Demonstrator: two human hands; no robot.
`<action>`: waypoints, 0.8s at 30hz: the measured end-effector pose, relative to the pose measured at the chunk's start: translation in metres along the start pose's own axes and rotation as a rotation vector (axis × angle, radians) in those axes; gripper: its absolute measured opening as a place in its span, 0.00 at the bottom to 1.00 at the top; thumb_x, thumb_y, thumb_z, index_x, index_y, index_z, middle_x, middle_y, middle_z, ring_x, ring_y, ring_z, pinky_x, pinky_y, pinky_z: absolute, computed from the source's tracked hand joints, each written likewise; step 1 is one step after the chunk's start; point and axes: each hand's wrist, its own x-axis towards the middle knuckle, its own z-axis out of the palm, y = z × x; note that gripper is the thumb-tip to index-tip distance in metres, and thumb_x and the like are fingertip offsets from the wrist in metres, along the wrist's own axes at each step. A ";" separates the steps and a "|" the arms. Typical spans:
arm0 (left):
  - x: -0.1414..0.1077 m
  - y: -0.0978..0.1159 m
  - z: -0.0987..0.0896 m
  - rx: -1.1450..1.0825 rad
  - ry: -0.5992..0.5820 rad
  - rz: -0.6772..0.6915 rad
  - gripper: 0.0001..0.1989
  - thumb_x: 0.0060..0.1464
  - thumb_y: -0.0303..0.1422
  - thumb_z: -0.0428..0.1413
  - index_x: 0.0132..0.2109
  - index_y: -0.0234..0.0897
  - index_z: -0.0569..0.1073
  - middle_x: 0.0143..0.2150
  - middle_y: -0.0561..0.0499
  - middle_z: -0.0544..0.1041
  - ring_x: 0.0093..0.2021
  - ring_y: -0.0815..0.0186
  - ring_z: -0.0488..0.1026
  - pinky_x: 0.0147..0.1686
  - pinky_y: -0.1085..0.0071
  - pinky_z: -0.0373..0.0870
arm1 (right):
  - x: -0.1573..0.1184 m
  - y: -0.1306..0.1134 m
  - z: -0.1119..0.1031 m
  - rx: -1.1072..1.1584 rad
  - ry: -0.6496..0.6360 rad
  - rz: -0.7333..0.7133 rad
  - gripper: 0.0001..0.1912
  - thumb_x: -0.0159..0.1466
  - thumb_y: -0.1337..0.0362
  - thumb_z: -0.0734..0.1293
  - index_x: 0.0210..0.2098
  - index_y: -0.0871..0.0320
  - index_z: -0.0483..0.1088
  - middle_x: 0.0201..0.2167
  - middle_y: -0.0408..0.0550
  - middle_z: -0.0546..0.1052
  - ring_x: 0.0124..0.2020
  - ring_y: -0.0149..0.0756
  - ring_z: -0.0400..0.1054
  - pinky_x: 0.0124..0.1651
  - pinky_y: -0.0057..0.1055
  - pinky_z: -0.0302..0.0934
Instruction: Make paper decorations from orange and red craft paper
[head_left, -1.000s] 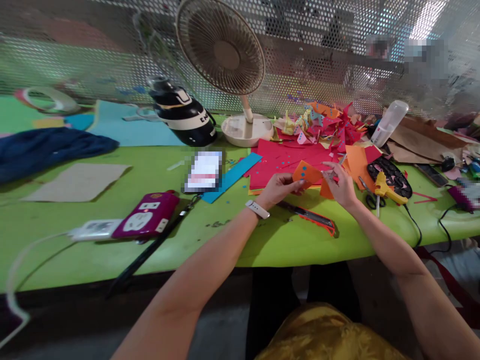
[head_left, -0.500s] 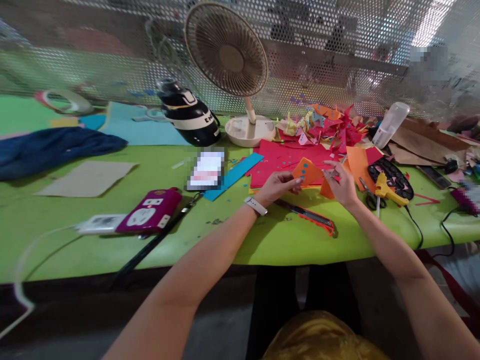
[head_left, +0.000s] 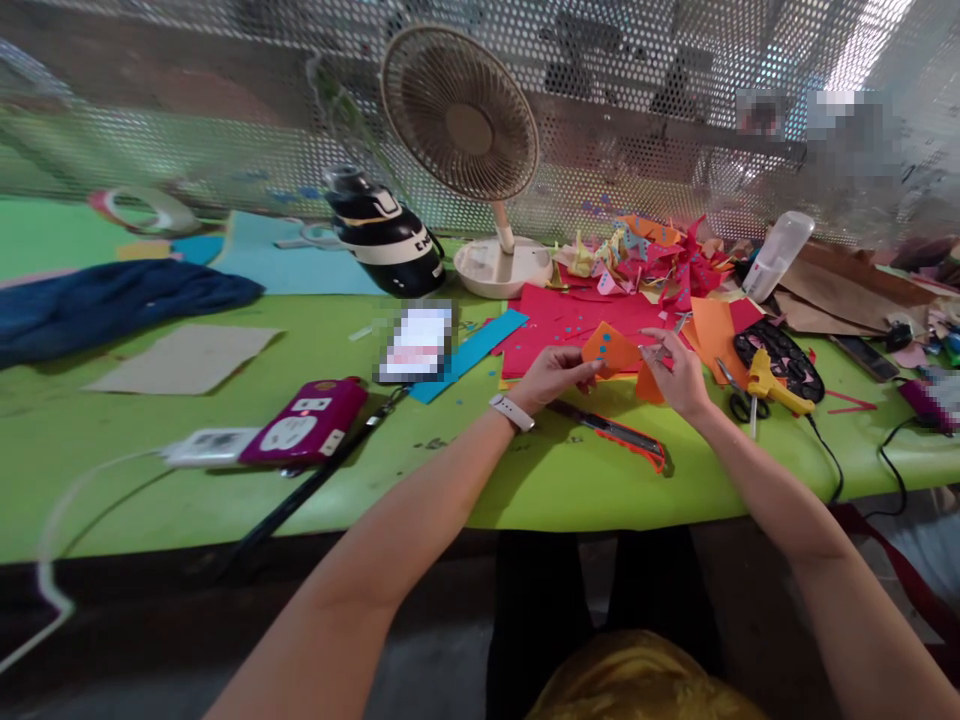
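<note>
Paper (head_left: 618,352), orange and blue-dotted, pinched narrowly in left hand (head_left: 553,376) at twelve o'clock from cutter (head_left: 628,440); cannot tell grip of right hand (head_left: 681,378). Could get nicked on seemingly bared blade (head_left: 570,411) if lowered.

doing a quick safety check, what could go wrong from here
The utility knife lies close to the left hand, which pinches orange paper; a slip that way could mean a cut. The yellow glue gun lies beside the scissors; if hot, it might burn the right hand should that reach over. If running, the fan could scatter the loose paper scraps.
</note>
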 end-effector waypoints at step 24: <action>0.003 -0.004 0.004 -0.107 -0.119 -0.123 0.22 0.34 0.46 0.71 0.31 0.32 0.77 0.24 0.52 0.77 0.22 0.71 0.71 0.25 0.73 0.71 | -0.002 0.006 -0.002 -0.005 -0.059 0.031 0.15 0.64 0.56 0.64 0.46 0.56 0.72 0.32 0.48 0.79 0.34 0.38 0.75 0.39 0.33 0.68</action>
